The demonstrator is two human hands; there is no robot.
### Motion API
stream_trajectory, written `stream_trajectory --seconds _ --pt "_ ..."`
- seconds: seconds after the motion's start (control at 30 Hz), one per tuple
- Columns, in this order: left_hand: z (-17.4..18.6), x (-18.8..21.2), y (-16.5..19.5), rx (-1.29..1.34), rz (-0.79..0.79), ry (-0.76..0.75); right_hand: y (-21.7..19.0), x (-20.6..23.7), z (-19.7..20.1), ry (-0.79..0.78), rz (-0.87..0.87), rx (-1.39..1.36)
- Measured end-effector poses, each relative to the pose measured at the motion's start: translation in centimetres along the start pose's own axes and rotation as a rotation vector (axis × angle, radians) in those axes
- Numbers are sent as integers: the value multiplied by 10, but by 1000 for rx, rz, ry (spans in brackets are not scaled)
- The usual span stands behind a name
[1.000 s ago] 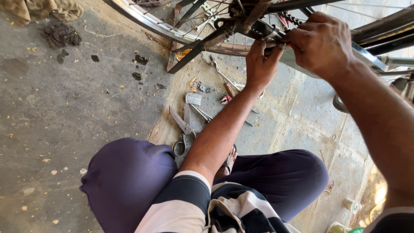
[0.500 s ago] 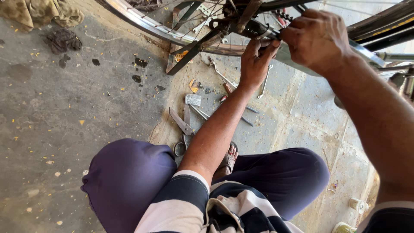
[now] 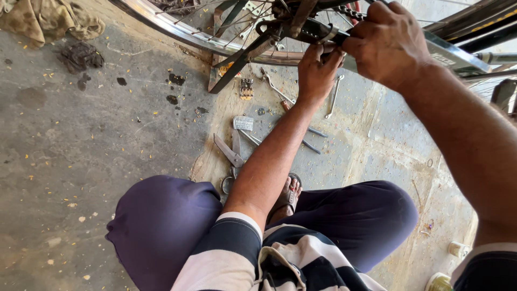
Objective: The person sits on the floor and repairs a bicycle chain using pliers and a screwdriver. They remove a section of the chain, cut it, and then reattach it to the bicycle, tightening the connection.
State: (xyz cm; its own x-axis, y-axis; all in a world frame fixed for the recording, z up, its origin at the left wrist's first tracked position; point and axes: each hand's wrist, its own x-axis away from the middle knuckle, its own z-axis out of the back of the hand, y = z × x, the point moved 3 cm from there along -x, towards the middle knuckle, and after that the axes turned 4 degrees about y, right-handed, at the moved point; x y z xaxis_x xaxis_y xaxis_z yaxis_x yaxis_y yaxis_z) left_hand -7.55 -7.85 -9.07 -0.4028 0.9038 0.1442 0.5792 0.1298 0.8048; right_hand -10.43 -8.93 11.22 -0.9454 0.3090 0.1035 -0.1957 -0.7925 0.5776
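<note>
A bicycle wheel (image 3: pixel 161 24) with a shiny rim and spokes stands at the top of the view, with a chain (image 3: pixel 350 12) at its hub. My right hand (image 3: pixel 390 43) is closed around a dark metal bar (image 3: pixel 301 32) by the hub. Just below it, my left hand (image 3: pixel 318 70) reaches up with its fingertips pinched on the underside of the same bar. What the fingers hold exactly is hidden by the hands. I squat on the concrete floor in purple trousers.
On the floor under the wheel lie metal shears (image 3: pixel 231 156), spanners (image 3: pixel 334 97), a short chain piece (image 3: pixel 246 89) and a small metal tag (image 3: pixel 244 123). A black kickstand (image 3: pixel 242 56) slants down. A rag (image 3: pixel 48 19) lies top left, small cups (image 3: pixel 458 249) bottom right.
Both hands stay at the hub. They sit slightly higher and further left in the view than a second ago, and the left fingers have closed in nearer the right hand.
</note>
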Motion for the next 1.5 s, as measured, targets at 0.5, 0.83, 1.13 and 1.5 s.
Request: stream_trajectory --seconds 0.5,0.83,1.13,1.5 --pt "0 -5 -7 26 62 -92 1 -13 3 -362 -81 18" --pt "-8 -4 -9 9 120 7 7 9 0 -351 15 44" --pt "-8 -1 -17 220 128 -61 0 5 13 -428 -125 64" --pt "-15 11 -16 215 22 -116 10 26 27 -196 -89 74"
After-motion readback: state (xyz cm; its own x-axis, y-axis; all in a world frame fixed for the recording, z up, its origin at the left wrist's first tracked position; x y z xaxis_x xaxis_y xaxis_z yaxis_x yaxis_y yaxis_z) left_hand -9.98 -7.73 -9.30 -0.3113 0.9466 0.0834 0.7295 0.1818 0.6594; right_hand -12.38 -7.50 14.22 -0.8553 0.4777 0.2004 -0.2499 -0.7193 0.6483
